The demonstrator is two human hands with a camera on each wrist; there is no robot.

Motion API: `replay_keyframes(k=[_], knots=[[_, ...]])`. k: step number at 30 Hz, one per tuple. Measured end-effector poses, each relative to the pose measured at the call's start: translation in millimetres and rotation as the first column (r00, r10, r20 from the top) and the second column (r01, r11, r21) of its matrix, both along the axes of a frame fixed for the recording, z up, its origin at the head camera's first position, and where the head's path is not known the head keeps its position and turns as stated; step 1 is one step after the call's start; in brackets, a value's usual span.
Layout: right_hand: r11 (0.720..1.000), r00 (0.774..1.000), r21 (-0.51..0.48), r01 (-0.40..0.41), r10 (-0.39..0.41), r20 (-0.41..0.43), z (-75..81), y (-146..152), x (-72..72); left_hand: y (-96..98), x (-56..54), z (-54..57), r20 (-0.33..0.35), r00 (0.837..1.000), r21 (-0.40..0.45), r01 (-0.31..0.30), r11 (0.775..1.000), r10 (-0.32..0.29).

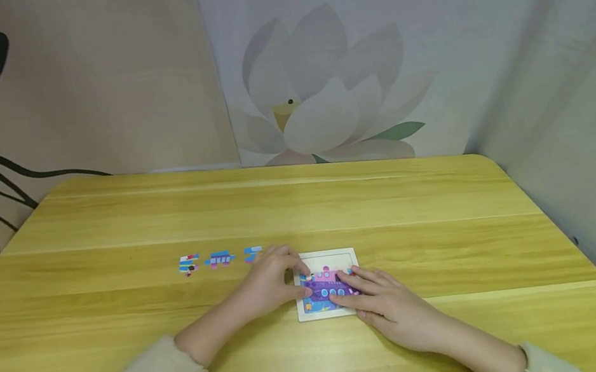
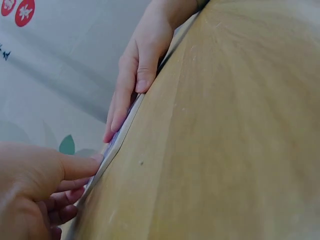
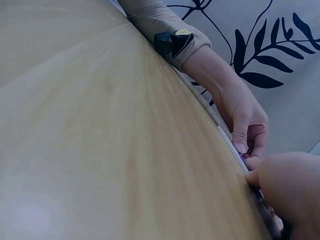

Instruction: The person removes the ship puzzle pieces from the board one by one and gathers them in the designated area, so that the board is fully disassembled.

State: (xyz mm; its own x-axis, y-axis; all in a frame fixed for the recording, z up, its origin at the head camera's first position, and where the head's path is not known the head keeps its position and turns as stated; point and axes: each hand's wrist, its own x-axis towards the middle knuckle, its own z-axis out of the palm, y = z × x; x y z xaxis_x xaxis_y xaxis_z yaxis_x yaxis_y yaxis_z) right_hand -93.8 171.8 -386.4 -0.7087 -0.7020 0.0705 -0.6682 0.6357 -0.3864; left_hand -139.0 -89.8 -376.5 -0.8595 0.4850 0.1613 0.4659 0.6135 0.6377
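A small jigsaw puzzle in a white square tray (image 1: 314, 254) lies flat on the table, its lower part filled with purple, pink and blue pieces (image 1: 322, 291). The upper strip of the tray shows bare white. At the tray's left side my left hand (image 1: 267, 282) has its thumb and index finger bent around a blue-and-yellow puzzle piece (image 1: 305, 278), partly hidden by the fingers. My right hand (image 1: 397, 309) rests from the right with fairly straight fingers on the assembled pieces. Both wrist views show the tray edge-on, with the left hand (image 3: 245, 115) and right hand (image 2: 142, 62) meeting over it.
Three loose puzzle pieces lie in a row left of the tray: a striped one (image 1: 189, 264), a blue-purple one (image 1: 219, 259) and a blue one (image 1: 253, 253) beside the left hand. Printed curtains (image 1: 328, 78) hang behind the wooden table (image 1: 109, 240).
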Motion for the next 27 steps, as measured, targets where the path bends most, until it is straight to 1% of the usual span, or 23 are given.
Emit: replay_keyframes(k=[7, 12, 17, 23, 27], knots=[[1.000, 1.000, 0.005, 0.017, -0.017, 0.013, 1.6, -0.6, 1.1, 6.5, 1.9, 5.8, 0.024, 0.999, -0.043, -0.033, 0.999, 0.034], [1.000, 1.000, 0.012, 0.025, -0.025, 0.013, 2.7, -1.2, 1.8, 7.7, 2.3, 6.5, 0.039, 0.998, -0.044, -0.042, 0.998, 0.044], [0.999, 1.000, 0.027, 0.025, -0.025, -0.001, 3.9, -2.8, 2.4, 8.5, 1.9, 6.9, 0.053, 0.997, -0.023, -0.055, 0.998, 0.056], [0.997, 1.000, 0.072, 0.027, -0.026, -0.013, 6.3, -3.8, 3.5, 9.6, 1.7, 6.1, 0.076, 0.995, 0.011, -0.065, 0.998, 0.064], [0.995, 0.999, 0.102, 0.018, -0.014, -0.042, 6.2, -3.6, 3.2, 9.0, 2.4, 5.6, 0.098, 0.993, 0.024, -0.065, 0.998, 0.062]])
